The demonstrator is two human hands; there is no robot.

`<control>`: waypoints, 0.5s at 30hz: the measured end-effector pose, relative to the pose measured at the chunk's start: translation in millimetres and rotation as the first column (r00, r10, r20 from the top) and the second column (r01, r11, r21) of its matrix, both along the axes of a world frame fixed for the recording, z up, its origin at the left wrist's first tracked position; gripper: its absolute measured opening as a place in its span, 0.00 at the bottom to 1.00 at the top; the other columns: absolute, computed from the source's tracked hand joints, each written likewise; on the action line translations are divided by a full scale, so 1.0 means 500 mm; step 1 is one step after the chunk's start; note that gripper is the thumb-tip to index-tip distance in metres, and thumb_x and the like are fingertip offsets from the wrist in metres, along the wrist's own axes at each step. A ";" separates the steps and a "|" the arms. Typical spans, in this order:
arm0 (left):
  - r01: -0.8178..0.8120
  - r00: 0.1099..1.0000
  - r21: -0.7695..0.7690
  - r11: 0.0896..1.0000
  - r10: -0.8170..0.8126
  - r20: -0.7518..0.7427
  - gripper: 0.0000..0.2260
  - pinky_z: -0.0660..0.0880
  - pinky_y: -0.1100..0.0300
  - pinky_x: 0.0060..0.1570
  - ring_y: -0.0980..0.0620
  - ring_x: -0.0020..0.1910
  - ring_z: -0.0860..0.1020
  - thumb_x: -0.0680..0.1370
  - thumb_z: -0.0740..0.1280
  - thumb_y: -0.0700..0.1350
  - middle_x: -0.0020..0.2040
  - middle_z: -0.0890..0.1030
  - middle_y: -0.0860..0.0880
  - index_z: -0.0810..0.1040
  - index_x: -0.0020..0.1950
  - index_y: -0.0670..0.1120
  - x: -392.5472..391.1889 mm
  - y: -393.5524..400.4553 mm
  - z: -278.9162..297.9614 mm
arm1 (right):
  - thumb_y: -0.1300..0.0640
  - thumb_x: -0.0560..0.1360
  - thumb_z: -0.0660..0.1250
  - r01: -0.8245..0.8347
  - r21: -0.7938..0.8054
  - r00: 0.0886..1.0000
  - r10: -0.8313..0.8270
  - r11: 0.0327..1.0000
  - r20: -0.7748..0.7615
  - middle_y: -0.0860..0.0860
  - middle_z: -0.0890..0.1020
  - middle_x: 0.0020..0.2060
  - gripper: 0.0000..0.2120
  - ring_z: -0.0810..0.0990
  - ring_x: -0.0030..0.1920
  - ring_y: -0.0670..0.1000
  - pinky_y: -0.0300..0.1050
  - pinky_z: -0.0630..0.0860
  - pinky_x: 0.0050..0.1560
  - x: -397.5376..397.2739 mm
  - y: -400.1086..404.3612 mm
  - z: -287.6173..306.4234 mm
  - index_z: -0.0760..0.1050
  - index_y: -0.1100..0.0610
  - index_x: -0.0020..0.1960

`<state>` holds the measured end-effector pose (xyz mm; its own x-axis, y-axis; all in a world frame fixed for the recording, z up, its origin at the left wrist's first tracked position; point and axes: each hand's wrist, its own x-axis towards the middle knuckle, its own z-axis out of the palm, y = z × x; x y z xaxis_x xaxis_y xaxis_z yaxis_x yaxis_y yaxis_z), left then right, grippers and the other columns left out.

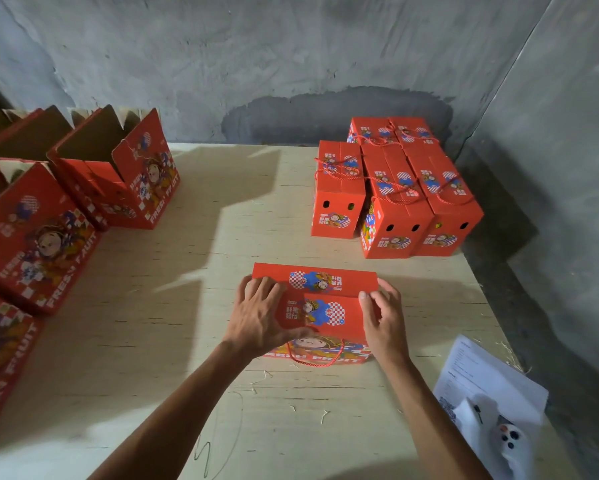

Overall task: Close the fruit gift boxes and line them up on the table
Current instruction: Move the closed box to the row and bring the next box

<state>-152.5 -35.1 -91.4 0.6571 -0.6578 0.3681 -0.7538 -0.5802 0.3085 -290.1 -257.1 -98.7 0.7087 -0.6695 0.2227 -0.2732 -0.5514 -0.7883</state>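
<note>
Nine red printed cardboard fruit gift boxes are counted. Four open-topped boxes (118,178) are seen at the left, one cut off by the frame edge; four closed boxes (395,202) with red rope handles are grouped at the far right; one box (329,306) is held centrally. Two hands and one white printed paper sheet (478,375) are counted.

Left hand (260,315) flat, fingers spread; right hand (383,315) pinching, both arms extended.

Red printed gift box (325,306), table centre, flaps nearly shut; closed boxes (395,188) clustered far right; open boxes (83,174) along left.
</note>
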 end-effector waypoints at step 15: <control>-0.017 0.919 0.216 0.976 0.101 -0.381 0.15 0.53 0.41 0.70 0.50 0.65 0.66 0.80 0.61 0.66 0.59 0.70 0.54 0.77 0.64 0.67 0.006 -0.057 0.048 | 0.52 0.84 0.64 -0.051 0.035 0.999 0.051 0.998 0.010 0.48 0.71 0.74 0.11 0.69 0.66 0.33 0.31 0.72 0.57 0.009 -0.002 0.002 0.80 0.59 0.54</control>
